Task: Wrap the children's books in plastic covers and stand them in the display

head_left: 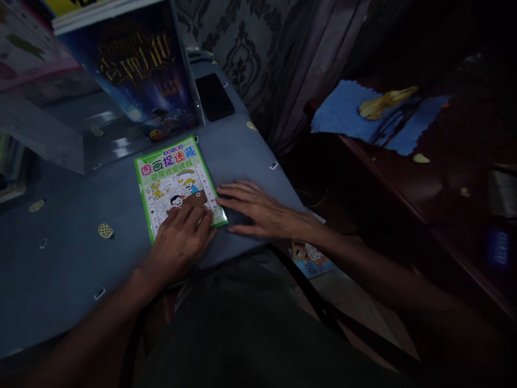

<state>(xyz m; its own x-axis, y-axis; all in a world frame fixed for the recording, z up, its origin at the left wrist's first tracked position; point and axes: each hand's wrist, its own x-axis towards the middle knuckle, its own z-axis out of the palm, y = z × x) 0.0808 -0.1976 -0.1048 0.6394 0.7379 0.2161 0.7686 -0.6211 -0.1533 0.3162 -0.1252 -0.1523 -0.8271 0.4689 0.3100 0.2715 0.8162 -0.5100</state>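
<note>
A green-bordered children's picture book point(181, 170) with a cartoon cover lies closed on the blue-grey tablecloth point(133, 264). My left hand point(183, 237) rests palm down over the lower part of its cover, the fingers extended across it and not gripping. Flat beside the book's right edge, my right hand point(254, 210) has its fingers spread, with the fingertips at or very near the edge. Part of the lower cover is hidden under my left hand.
Behind the picture book stands a dark blue book point(137, 70) with gold lettering. A black phone point(214, 97) lies to its right, by the patterned curtain point(242, 48). Another book point(311, 257) lies below the table's right edge. A blue cloth point(343, 110) covers dark red furniture.
</note>
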